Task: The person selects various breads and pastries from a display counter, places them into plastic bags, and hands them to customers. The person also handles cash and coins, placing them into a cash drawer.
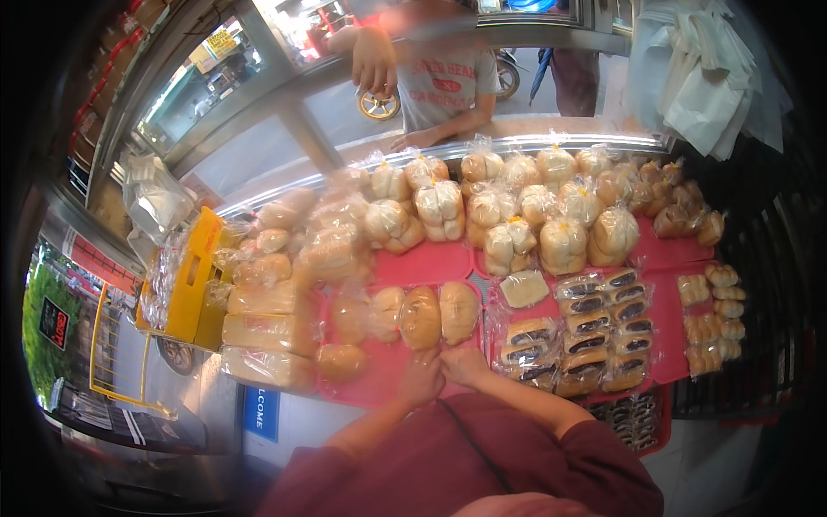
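My left hand (422, 377) and my right hand (465, 365) meet at the near side of a red tray (383, 383). Their fingers are curled and pressed together, almost touching each other; whatever is pinched in them is too small to make out. Just beyond the fingertips lie a browner wrapped loaf (420, 317) and a paler wrapped loaf (460, 312). To their left are another bagged loaf (387, 312) and a round bread (341, 363). Right of my right hand, dark-filled buns (531, 351) sit in clear plastic.
Bagged bread rolls (562, 246) crowd the back. Long wrapped loaves (269, 366) and a yellow crate (194, 276) stand left. Small rolls (713, 314) lie right. Plastic bags (702, 77) hang at upper right. Beyond the counter, a person (444, 90) leans in with one hand (374, 62) raised.
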Motion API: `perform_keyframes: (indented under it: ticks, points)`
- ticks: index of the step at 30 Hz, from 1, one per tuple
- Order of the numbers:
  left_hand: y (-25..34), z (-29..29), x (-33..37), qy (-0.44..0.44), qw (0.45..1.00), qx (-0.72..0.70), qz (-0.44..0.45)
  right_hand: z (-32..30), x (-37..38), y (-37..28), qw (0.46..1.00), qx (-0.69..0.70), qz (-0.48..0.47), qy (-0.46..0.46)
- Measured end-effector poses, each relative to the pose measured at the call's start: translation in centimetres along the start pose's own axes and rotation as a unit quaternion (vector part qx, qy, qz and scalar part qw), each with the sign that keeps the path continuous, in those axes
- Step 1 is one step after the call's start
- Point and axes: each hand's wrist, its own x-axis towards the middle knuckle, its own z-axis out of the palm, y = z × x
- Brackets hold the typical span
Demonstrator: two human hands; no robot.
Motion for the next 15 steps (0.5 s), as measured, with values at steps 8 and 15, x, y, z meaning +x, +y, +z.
perform_keyframes:
  ticks: [8,15]
  points:
    - [-0.07,0.11,-0.03,-0.005,1.0,0.001,0.0,-0.01,-0.02,0.07,1.0,-0.004,-0.002,0.001]
    - [-0.3,0.46,-0.28,-0.001,1.0,0.007,-0.001,-0.01,-0.04,0.0,1.0,0.009,-0.011,0.019]
